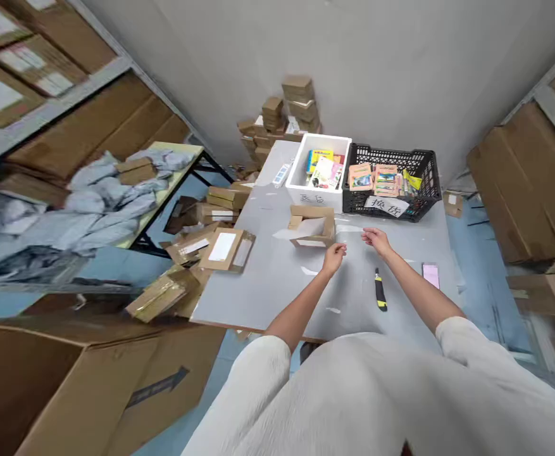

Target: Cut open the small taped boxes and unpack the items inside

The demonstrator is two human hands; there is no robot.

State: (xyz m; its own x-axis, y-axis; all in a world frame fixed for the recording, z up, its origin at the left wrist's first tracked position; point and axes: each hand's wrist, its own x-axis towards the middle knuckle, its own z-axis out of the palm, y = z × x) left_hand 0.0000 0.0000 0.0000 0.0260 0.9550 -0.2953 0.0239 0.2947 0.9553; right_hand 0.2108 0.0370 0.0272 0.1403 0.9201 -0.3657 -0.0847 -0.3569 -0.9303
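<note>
A small open cardboard box [312,240] stands on the grey table, with a translucent whitish sheet inside it and a pale flap sticking out to its left. My left hand [335,258] is closed just off the box's near right corner; whatever its fingers hold, if anything, is too small to make out. To the right, my right hand [376,240] has its fingertips pinched at the end of a thin whitish strip [350,228] that reaches toward the box. Below the hands lies a black and yellow utility knife [380,290], touched by neither.
Behind the box stand a white bin [315,197] and a black crate [393,215] of small colourful packs. A phone [431,275] lies on the table [268,285] at right. Cardboard boxes [220,247] crowd its left edge; a large open carton [116,380] stands lower left.
</note>
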